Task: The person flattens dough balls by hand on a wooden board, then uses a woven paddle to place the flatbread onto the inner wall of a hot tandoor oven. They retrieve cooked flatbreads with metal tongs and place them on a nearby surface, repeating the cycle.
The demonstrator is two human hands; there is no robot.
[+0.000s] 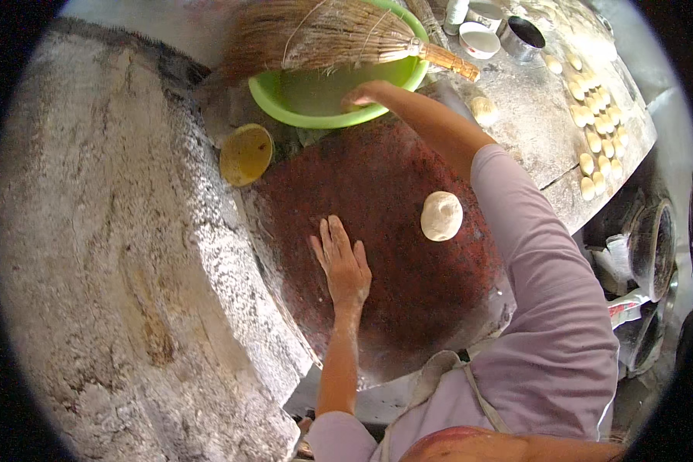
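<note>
My left hand (343,265) lies palm down on a dark red work surface (404,300), fingers apart, nothing under it that I can make out. To its right sits a round, pale lump of dough (442,216) with a dent near its top. My right hand (368,94) reaches over the near rim of a light green plastic basin (341,120); its fingertips are blurred and curled inward, so any hold is unclear. Across the basin rests a straw broom (352,34), its bound handle pointing right. Whatever the basin contains is pale and indistinct.
A yellow bowl (246,156) leans by the left wall ledge (121,231). On the right-hand slab (531,121) lie several small dough pieces (593,141) and a larger pale piece (484,110). A white bowl (479,41) and a metal pot (521,39) stand at the back.
</note>
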